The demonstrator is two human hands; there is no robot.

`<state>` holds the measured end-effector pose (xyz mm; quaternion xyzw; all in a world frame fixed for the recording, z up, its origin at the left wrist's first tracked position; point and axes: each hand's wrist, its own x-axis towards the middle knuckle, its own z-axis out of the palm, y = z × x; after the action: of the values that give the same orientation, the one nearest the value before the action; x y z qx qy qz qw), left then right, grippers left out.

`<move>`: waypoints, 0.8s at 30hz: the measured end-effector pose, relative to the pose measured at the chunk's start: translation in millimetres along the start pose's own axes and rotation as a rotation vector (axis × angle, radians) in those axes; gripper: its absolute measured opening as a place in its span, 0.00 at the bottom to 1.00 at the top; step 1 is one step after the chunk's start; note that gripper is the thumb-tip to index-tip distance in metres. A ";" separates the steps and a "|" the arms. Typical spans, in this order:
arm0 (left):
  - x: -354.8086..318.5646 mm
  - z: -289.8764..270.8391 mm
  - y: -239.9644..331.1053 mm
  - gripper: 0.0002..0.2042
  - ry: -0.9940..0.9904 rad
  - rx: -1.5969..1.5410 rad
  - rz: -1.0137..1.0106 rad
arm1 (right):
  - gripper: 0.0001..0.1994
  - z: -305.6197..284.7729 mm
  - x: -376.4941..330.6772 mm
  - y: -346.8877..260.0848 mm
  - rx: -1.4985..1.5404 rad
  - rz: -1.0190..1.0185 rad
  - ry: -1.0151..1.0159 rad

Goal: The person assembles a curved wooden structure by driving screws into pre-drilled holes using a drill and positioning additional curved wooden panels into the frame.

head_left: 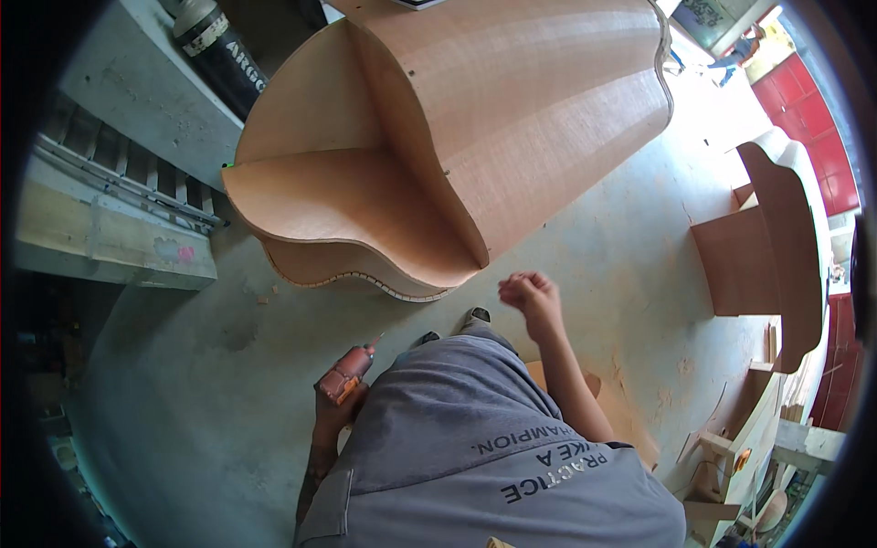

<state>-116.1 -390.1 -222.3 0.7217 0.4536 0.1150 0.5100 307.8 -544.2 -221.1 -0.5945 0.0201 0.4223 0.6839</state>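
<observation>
My left hand (337, 410), low at my side, grips a red-brown power drill (349, 372), whose thin bit points up and away from me. My right hand (532, 296) is raised in front of me with its fingers curled in. Anything held in those fingers is too small or hidden to make out. Just beyond the right hand stands a large curved plywood form (539, 119), apart from it. Its near end has a wavy-edged panel (356, 205) joined to upright panels, and a slotted strip (352, 274) follows the lower edge.
A dark gas cylinder (228, 59) stands at the far left, near a metal ladder (119, 183) lying by a pale beam. On the right are another curved wooden piece (795, 247) and timber scraps (722, 447). A distant person (740, 55) is at the upper right.
</observation>
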 end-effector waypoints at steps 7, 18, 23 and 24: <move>71.4 36.0 85.1 0.21 -0.341 0.115 0.407 | 0.03 0.1 -8.4 75.6 0.275 0.363 -0.184; 88.2 85.9 115.7 0.22 -0.444 0.176 0.266 | 0.05 22.8 -11.6 86.1 0.654 0.366 -0.189; 84.7 91.9 128.7 0.23 -0.428 0.258 0.222 | 0.06 21.8 -5.8 93.7 0.712 0.402 -0.237; 82.8 94.2 131.8 0.23 -0.423 0.271 0.218 | 0.06 20.3 -3.4 95.1 0.722 0.407 -0.246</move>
<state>60.5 -394.7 -178.7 0.8361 0.2676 -0.0459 0.4766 238.7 -535.3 -289.1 -0.2462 0.2020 0.5822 0.7481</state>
